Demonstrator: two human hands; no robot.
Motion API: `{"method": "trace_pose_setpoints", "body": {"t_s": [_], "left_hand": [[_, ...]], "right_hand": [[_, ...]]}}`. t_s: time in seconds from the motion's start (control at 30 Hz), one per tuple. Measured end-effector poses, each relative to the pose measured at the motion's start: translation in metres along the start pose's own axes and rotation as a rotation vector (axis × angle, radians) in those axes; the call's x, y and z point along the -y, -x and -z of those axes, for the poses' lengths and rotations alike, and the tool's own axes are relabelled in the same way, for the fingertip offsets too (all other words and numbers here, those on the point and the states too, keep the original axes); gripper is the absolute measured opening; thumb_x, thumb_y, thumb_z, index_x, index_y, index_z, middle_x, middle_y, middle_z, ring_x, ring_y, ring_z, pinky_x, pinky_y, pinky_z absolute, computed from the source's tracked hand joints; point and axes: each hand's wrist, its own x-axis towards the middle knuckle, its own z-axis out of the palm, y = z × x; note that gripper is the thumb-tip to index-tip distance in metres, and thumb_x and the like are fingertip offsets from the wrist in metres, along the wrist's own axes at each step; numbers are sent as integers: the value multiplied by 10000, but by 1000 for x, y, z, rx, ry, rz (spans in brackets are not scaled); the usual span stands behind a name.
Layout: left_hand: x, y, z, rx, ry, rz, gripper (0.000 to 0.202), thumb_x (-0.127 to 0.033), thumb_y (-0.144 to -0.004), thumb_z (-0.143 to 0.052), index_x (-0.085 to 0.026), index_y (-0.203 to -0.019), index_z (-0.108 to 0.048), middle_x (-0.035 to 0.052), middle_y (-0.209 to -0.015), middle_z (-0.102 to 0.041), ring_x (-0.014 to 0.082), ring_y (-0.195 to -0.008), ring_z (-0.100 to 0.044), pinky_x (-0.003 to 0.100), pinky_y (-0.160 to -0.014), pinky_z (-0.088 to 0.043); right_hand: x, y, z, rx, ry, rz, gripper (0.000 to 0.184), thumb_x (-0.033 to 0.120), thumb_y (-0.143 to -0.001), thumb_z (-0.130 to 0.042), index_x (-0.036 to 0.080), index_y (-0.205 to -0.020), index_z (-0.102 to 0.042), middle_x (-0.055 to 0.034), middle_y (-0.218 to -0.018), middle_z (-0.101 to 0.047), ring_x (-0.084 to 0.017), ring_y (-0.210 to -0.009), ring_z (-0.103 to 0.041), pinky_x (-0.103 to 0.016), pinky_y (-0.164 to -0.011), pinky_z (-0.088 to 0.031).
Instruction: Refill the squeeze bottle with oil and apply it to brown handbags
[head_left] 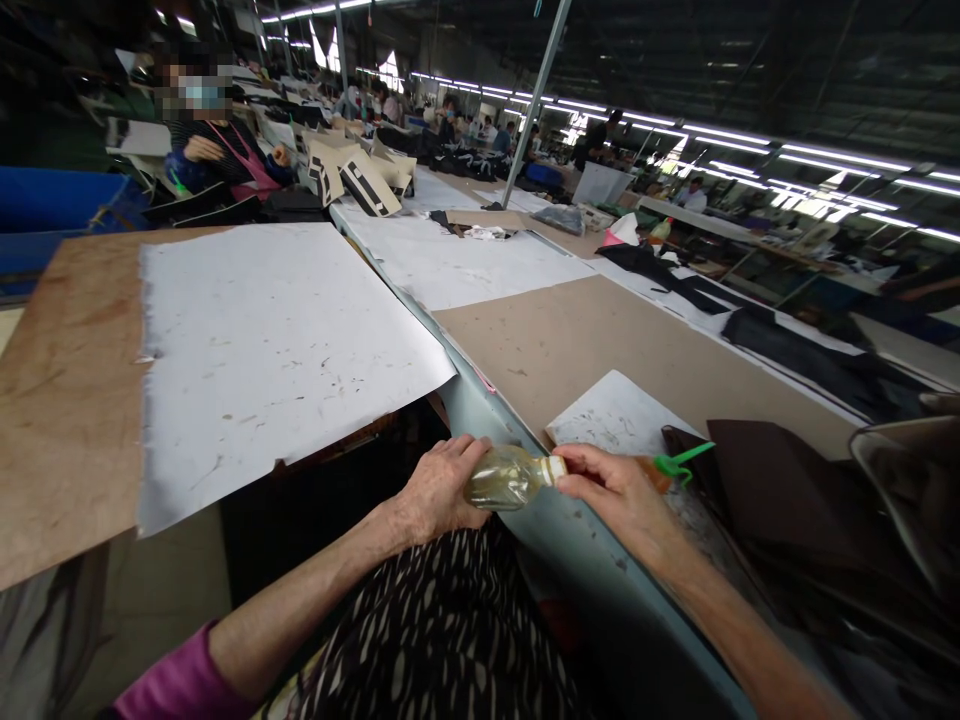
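Observation:
My left hand (439, 490) is wrapped round the body of a small clear plastic bottle (506, 476) with yellowish liquid inside, held on its side at the table's front edge. My right hand (611, 490) is closed on the bottle's neck end, where an orange nozzle cap with a green tip (679, 461) sticks out to the right. Both hands sit over the blue-grey table edge (480, 395), just above my lap in patterned black-and-white cloth (442, 630).
A large white paper sheet (262, 350) lies on a brown board (67, 380) to the left. A smaller marked sheet (611, 415) and dark brown leather pieces (780, 490) lie right. A masked person (217, 140) works at the far left; other workers sit farther back.

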Motion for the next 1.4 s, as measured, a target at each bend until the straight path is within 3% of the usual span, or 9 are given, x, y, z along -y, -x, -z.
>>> {"method": "trace_pose_setpoints", "body": {"t_s": [0.27, 0.47, 0.67, 0.8, 0.9, 1.03, 1.13, 1.23, 1.4], "left_hand": [[9, 5, -6, -48, -248, -59, 645, -156, -606, -621, -192, -1220, -426, 114, -1138, -533, 301, -1016, -505, 438, -884, -390], [21, 11, -16, -125, -355, -113, 624, -168, -727, -594, -187, -1305, -358, 149, -1230, -480, 323, -1115, -453, 482, -977, -330], [38, 20, -39, -175, -400, -81, 568, -167, -788, -557, -194, -1317, -350, 164, -1282, -445, 330, -1168, -443, 527, -1006, -324], [48, 29, -53, -214, -248, -13, 585, -223, -774, -624, -200, -1299, -367, 150, -1259, -466, 312, -1152, -459, 505, -971, -385], [47, 36, -58, -230, -108, 106, 812, -252, -680, -742, -168, -1351, -292, 168, -1303, -441, 318, -1199, -436, 493, -997, -381], [32, 42, -50, -282, -70, 241, 1093, -364, -542, -841, -131, -1396, -200, 224, -1457, -262, 379, -1322, -280, 531, -1058, -310], [19, 40, -36, -204, -111, 139, 864, -322, -668, -749, -186, -1378, -275, 137, -1392, -420, 324, -1226, -382, 485, -1009, -364], [15, 35, -25, -89, -94, 97, 665, -229, -762, -600, -172, -1358, -310, 76, -1127, -616, 239, -967, -499, 386, -858, -452], [33, 43, -19, -8, -52, 102, 474, -166, -761, -504, -155, -1230, -440, 27, -871, -643, 190, -802, -494, 286, -705, -447]], "right_hand": [[-7, -7, -10, -35, -101, -65, 174, 317, -712, -618, 164, -784, -657, 15, -622, -560, -147, -601, -497, -276, -603, -410], [-26, -16, -20, -86, -225, -155, 310, 410, -680, -676, 146, -843, -674, -39, -701, -633, -159, -621, -557, -298, -636, -465], [-37, -22, -41, -122, -271, -213, 378, 491, -635, -682, 140, -766, -641, -76, -697, -644, -165, -570, -572, -317, -593, -494], [-29, -20, -53, -110, -138, -169, 331, 472, -700, -614, 146, -754, -627, -51, -642, -622, -167, -574, -562, -303, -582, -480], [-20, -19, -63, -141, 55, -104, 282, 438, -761, -557, 164, -763, -625, -18, -600, -591, -165, -566, -539, -296, -584, -452], [-13, -24, -79, -183, 365, -7, 192, 355, -776, -563, 188, -683, -578, -26, -648, -579, -196, -660, -550, -309, -650, -412], [-10, -29, -98, -163, 553, 34, 119, 260, -787, -552, 177, -708, -582, -67, -745, -608, -226, -729, -576, -323, -677, -393], [-7, -31, -119, -109, 673, 57, 87, 190, -804, -534, 153, -809, -612, -104, -823, -642, -244, -755, -604, -326, -662, -388], [-10, -36, -148, -5, 746, 88, 120, 203, -825, -528, 149, -883, -618, -117, -868, -667, -265, -758, -627, -336, -627, -396]]}}
